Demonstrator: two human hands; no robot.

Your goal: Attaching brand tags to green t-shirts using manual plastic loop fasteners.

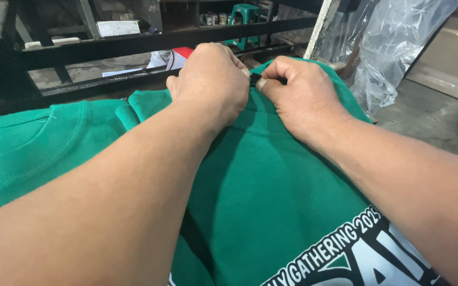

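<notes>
A green T-shirt [271, 185] with a black and white print at its lower right lies spread in front of me. My left hand [210, 85] and my right hand [303, 95] meet at its far edge, near the collar. Both pinch a small black thing [254, 79] at the collar between thumbs and fingertips; what it is stays mostly hidden by my fingers. A second green garment [22, 148] lies to the left, partly under my left forearm.
A black metal frame [133, 42] runs across the back. Clear plastic sheeting [393, 42] hangs at the upper right. A teal plastic stool [245, 13] stands far behind. Grey concrete floor [430, 114] shows at the right.
</notes>
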